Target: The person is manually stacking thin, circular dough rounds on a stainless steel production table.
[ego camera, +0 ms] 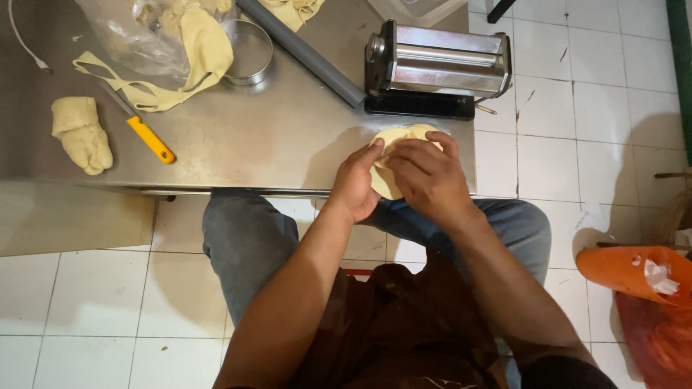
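Brown apron point(404, 324) and grey jeans nearest lens, seated at steel table point(274, 137). Left hand point(357, 184) and right hand point(429, 176) both half-curled on pale, soft, round dough disc point(386, 184) at table's front edge, fingers pressing and folding its rim. Chrome pasta roller point(436, 65) at 12 o'clock from dough, close. Yellow-handled knife point(148, 137) at 9 o'clock, well apart. Lumpy dough piece point(83, 133) farther at 9. Metal ring point(249, 50) and floppy dough scraps point(187, 65) at 10 o'clock.
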